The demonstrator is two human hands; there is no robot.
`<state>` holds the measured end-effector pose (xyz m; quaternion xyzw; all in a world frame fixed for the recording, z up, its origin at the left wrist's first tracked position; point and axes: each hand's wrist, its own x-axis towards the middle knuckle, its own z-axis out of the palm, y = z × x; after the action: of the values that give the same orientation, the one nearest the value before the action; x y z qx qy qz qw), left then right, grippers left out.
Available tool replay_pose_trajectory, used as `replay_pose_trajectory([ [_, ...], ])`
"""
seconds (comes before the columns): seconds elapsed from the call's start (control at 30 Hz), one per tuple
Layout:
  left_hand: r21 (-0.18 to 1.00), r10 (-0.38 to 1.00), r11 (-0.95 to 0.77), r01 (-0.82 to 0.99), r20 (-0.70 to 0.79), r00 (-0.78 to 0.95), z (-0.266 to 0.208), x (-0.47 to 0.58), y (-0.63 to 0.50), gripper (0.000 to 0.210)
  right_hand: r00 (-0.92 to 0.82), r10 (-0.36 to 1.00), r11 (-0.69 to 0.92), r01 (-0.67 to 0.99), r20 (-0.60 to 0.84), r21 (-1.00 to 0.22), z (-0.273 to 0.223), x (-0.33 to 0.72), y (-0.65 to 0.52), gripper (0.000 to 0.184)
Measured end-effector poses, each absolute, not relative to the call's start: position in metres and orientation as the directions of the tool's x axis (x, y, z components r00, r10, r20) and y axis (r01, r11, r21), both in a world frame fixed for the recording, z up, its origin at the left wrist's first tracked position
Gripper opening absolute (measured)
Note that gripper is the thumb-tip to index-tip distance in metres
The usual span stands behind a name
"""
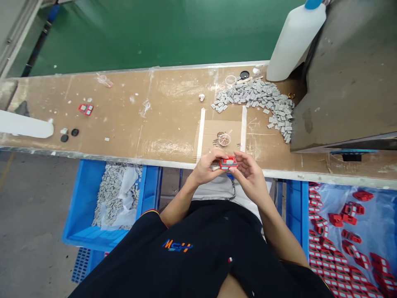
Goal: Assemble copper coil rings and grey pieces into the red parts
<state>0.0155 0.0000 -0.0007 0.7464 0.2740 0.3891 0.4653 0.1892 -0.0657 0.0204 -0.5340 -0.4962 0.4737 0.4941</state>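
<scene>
A small red plastic toy car part (228, 162) with grey pieces set in it is held between both my hands at the bench's front edge. My left hand (207, 166) pinches its left side, thumb and forefinger closed on it. From the right, my right hand (250, 174) grips it with thumb and fingertips. Just beyond lies a small clear cup (224, 140) on a cardboard patch (214, 126) between two white strips. Farther back on the right spreads a heap of small grey plastic pieces (257, 94).
A blue bin (72, 207) with grey pieces stands below left; another blue bin (297, 219) holds rows of red parts at right. White bottles (294, 41) and a metal box (347, 82) bound the bench. A red part (86, 109) lies left. Behind runs a green belt (155, 37).
</scene>
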Motion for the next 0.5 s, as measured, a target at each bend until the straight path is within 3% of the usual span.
replay_pose_trajectory([
  [0.1,0.848,0.699,-0.529,0.043,0.406,0.589,0.011,0.020,-0.001,0.025,0.113,0.993,-0.015,-0.004,-0.015,-1.000,0.020,0.191,-0.073,0.044],
  [0.2,0.815,0.656,-0.578,0.040,0.435,0.617,0.022,0.026,0.000,0.024,0.163,0.985,0.026,0.129,0.047,-0.991,0.026,0.199,-0.076,0.035],
  [0.33,0.851,0.704,-0.525,0.024,0.419,0.573,0.029,0.034,0.001,0.011,0.138,0.978,0.103,0.333,0.157,-0.937,0.036,0.210,-0.077,0.025],
  [0.5,0.899,0.726,-0.438,0.001,0.354,0.589,0.032,0.039,0.001,0.012,0.099,0.976,0.140,0.386,0.193,-0.912,0.039,0.216,-0.078,0.022],
])
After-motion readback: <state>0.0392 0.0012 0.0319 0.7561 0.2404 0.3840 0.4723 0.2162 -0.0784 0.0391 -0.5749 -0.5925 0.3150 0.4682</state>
